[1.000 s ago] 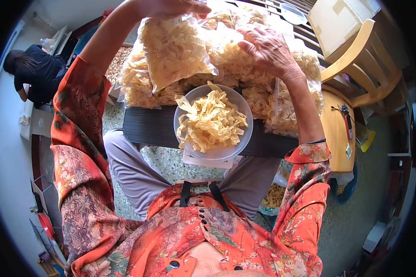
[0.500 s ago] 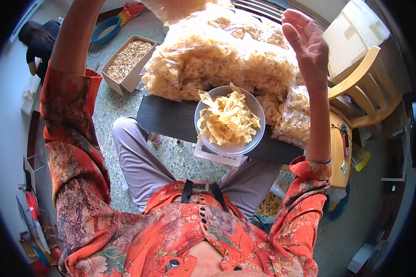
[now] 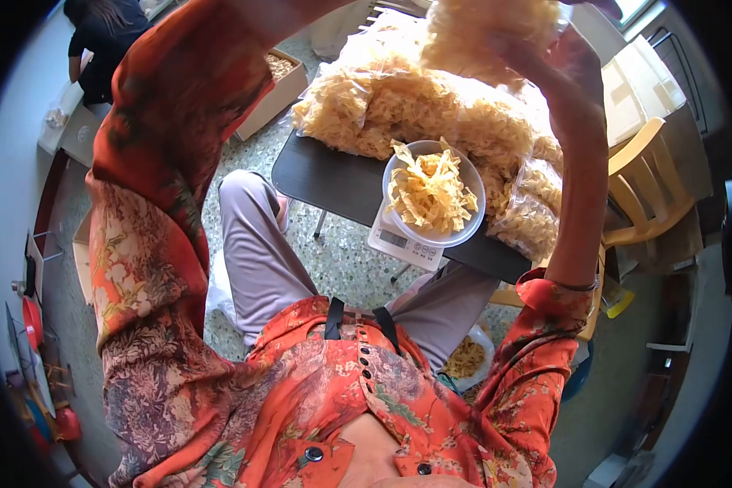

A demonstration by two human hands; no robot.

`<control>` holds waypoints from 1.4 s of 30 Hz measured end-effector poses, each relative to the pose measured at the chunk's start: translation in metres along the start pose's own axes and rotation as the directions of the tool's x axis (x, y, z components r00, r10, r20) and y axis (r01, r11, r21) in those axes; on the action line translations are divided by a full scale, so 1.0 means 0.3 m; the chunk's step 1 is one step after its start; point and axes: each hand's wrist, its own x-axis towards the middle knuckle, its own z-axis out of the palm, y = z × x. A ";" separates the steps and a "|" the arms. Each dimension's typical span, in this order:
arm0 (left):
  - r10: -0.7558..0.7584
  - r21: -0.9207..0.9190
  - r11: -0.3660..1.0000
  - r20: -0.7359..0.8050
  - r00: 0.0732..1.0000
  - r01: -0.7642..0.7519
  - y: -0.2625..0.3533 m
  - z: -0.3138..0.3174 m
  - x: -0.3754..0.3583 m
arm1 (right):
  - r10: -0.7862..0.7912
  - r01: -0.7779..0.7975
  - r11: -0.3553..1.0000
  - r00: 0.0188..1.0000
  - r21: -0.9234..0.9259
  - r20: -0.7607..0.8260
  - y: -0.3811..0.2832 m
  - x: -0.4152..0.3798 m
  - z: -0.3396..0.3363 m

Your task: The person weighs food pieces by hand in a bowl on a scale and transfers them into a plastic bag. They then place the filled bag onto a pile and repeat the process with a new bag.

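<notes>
A clear plastic bag of pale yellow dried strips [image 3: 484, 37] hangs blurred over the pile at the top. My right hand [image 3: 568, 81] grips its right side, thumb against the plastic. My left forearm [image 3: 289, 16] reaches across the top of the view, and my left hand is mostly cut off by the edge. Below, a translucent round bowl [image 3: 478, 213] heaped with loose dried strips [image 3: 431, 195] rests on a white digital scale [image 3: 403, 244]. The scale stands at the near edge of a dark low table [image 3: 325, 175].
Packed bags of the same strips [image 3: 431, 106] are piled across the table. A wooden chair [image 3: 651, 187] and cardboard box [image 3: 647, 85] stand at right. Another person [image 3: 106, 41] is at upper left, near a carton of brown pieces [image 3: 281, 65]. An open bag [image 3: 468, 358] lies on the floor.
The bag has moved right from the top centre. My right hand, open and raised before, has closed on it. My left arm has swung right across the top.
</notes>
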 end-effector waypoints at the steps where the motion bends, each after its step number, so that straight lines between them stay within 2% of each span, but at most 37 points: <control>1: -0.006 0.002 1.000 -0.007 1.000 0.006 0.019 0.010 0.012 | 0.058 -0.058 0.998 0.998 0.021 0.017 0.066 0.010 -0.022; 3: -0.189 -0.058 0.980 0.037 0.981 0.191 0.056 0.004 0.044 | 0.110 -0.112 0.993 0.993 0.036 0.044 0.106 0.018 -0.049; 4: -0.186 -0.048 0.981 0.030 0.982 0.187 0.086 -0.029 0.056 | 0.139 -0.138 0.989 0.990 0.050 -0.015 0.087 0.010 -0.055; 6: -0.247 0.113 0.967 0.187 0.951 0.228 0.119 -0.089 0.053 | 0.168 -0.164 0.984 0.984 0.070 -0.062 0.068 0.000 -0.059; 8: -0.281 0.139 0.957 0.218 0.935 0.256 0.141 -0.126 0.041 | 0.166 -0.160 0.985 0.980 0.060 -0.109 0.024 -0.018 -0.064; 9: -0.296 0.145 0.952 0.233 0.926 0.268 0.149 -0.140 0.035 | 0.115 -0.109 0.993 0.982 0.043 -0.152 0.014 -0.024 -0.060; 11: -0.325 0.158 0.943 0.253 0.911 0.292 0.156 -0.163 0.027 | 0.091 -0.087 0.996 0.984 0.034 -0.155 0.000 -0.033 -0.062; 14: -0.368 0.169 0.928 0.274 0.889 0.332 0.168 -0.192 0.012 | 0.069 -0.071 0.997 0.989 -0.013 -0.134 0.019 -0.040 -0.073; 16: -0.390 0.175 0.919 0.280 0.877 0.353 0.171 -0.208 0.004 | 0.174 -0.177 0.983 0.982 -0.045 -0.070 0.028 -0.039 -0.072; 20: -0.435 0.180 0.900 0.290 0.852 0.398 0.165 -0.228 -0.017 | 0.167 -0.167 0.986 0.986 -0.005 -0.023 0.044 -0.031 -0.050; 24: -0.472 0.175 0.881 0.291 0.832 0.439 0.164 -0.249 -0.035 | 0.114 -0.113 0.993 0.992 0.015 -0.053 0.018 -0.019 -0.009; 27: -0.500 0.167 0.866 0.293 0.815 0.472 0.141 -0.260 -0.052 | 0.192 -0.192 0.981 0.980 -0.008 -0.053 0.017 -0.007 0.007; 32: -0.543 0.145 0.839 0.292 0.787 0.525 0.114 -0.285 -0.074 | 0.128 -0.127 0.992 0.991 0.024 -0.036 0.058 0.054 -0.001; 36: -0.576 0.042 0.807 0.269 0.771 0.589 0.074 -0.284 -0.132 | 0.098 -0.102 0.993 0.993 -0.058 -0.068 0.082 0.108 -0.008; 38: -0.600 -0.074 0.772 0.243 0.762 0.631 0.039 -0.279 -0.178 | 0.075 -0.067 0.993 0.994 0.101 -0.079 0.118 0.133 -0.002; 39: -0.614 -0.149 0.744 0.234 0.754 0.652 0.018 -0.273 -0.206 | 0.076 -0.067 0.993 0.994 0.099 -0.084 0.144 0.143 -0.006; 41: -0.643 -0.326 0.662 0.217 0.735 0.675 -0.027 -0.259 -0.269 | 0.166 -0.097 0.890 0.979 0.446 -0.119 0.179 0.167 -0.014; 42: -0.658 -0.419 0.607 0.213 0.723 0.676 -0.047 -0.250 -0.304 | 0.167 -0.096 0.891 0.978 0.445 -0.123 0.185 0.186 -0.013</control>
